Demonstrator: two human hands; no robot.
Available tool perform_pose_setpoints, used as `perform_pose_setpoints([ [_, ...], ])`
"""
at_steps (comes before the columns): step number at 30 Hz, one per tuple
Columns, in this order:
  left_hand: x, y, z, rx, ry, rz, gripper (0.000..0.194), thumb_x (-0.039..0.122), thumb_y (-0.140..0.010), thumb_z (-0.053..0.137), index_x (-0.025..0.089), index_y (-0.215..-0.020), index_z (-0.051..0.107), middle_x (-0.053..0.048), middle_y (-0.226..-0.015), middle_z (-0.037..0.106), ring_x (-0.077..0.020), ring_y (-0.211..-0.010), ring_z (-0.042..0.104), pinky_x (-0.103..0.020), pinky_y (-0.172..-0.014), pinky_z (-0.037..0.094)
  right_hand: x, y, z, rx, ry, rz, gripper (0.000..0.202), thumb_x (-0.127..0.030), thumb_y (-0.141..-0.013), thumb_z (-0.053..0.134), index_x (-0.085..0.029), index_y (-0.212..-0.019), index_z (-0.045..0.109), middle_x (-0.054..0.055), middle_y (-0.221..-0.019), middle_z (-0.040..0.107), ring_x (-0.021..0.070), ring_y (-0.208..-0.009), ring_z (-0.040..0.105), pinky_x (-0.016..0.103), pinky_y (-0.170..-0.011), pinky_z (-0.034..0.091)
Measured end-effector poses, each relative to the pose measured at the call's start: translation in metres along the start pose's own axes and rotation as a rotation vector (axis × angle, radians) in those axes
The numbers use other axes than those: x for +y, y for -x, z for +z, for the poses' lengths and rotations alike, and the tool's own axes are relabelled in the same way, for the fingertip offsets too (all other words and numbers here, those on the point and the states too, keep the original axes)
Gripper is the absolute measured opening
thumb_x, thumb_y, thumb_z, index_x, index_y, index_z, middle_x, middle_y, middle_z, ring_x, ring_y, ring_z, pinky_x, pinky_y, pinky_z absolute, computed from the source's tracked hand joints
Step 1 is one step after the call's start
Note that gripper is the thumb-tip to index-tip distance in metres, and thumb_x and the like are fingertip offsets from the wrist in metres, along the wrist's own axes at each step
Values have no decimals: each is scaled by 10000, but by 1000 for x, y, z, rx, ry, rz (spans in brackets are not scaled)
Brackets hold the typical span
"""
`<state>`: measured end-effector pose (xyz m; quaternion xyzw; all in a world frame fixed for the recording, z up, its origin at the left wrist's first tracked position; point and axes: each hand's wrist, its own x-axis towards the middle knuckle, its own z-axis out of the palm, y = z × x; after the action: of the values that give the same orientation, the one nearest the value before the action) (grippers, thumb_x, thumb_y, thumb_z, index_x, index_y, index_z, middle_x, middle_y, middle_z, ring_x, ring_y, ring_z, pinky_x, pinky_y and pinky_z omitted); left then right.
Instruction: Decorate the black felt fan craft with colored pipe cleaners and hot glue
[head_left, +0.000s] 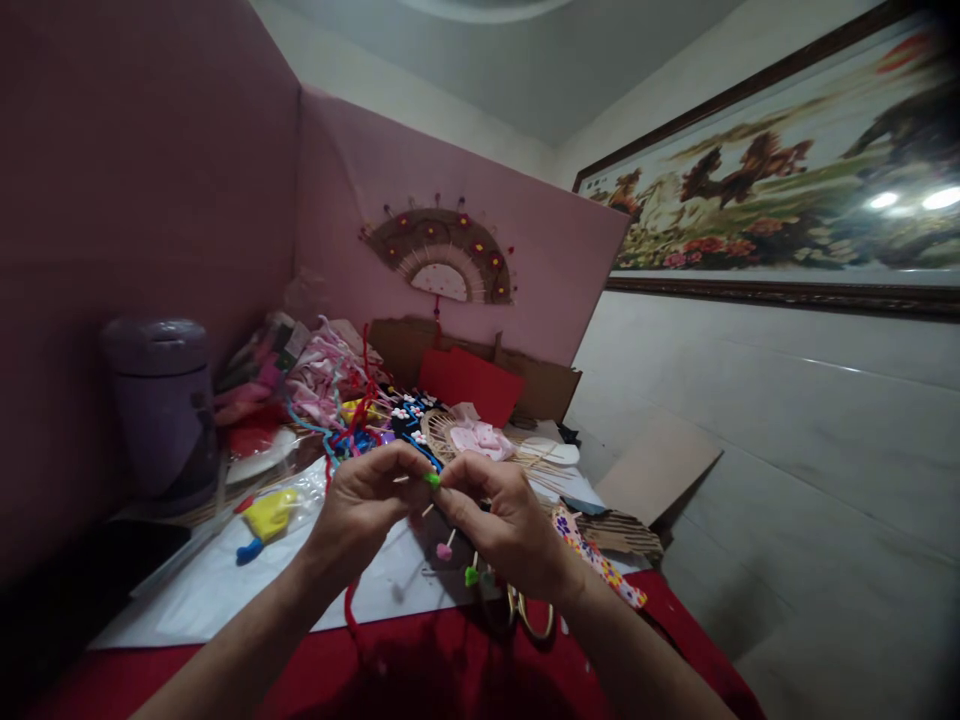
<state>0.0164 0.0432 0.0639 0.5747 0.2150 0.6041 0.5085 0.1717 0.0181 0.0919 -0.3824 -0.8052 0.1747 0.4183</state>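
Observation:
My left hand (367, 505) and my right hand (502, 515) meet over the middle of the table, fingertips pinched together. Between them is a small bright green piece of modelling clay (433, 480). Thin sticks show below my right hand, one with a pink clay tip (444, 551) and another with a green clay tip (471, 576); whether that hand holds them is hidden. Gold-handled scissors (536, 618) lie beneath my right wrist. Left of my left hand, a yellow lump of clay (270, 515) with a blue end rests on a white sheet (202, 600).
A purple lidded container (161, 420) stands at the left. Behind my hands are pink cloth scraps (330, 370), red card (472, 385) and cardboard (555, 390). A decorated fan (450, 250) hangs on the pink panel (337, 150). Flower-patterned strip (600, 560) lies at right, on red cloth (435, 660).

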Motion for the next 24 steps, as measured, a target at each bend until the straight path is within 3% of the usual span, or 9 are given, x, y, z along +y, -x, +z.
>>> perform_pose_setpoints([
  [6,6,-1,-7,58,58,32,81,200,-688,726,156,-732,674,16,-557,624,-116,-457,560,-222,-441,472,-19,-19,-5,-28,109,-90,150,-161,-842,539,-160,-698,584,-33,-595,541,86,-556,461,220,-529,361],
  [13,12,-2,-12,19,-16,48,126,260,-733,694,154,-716,627,26,-524,591,-114,-428,542,-224,-415,459,-27,-33,-12,-168,106,-73,151,-134,-828,547,-151,-683,587,-60,-562,465,62,-509,406,195,-479,298],
  [24,6,4,-3,265,-409,208,107,170,-766,575,198,-664,563,61,-516,490,-96,-433,471,-198,-425,368,-27,-33,8,-111,114,-25,209,-19,-746,487,-172,-606,461,-62,-579,462,80,-574,441,212,-553,324],
])
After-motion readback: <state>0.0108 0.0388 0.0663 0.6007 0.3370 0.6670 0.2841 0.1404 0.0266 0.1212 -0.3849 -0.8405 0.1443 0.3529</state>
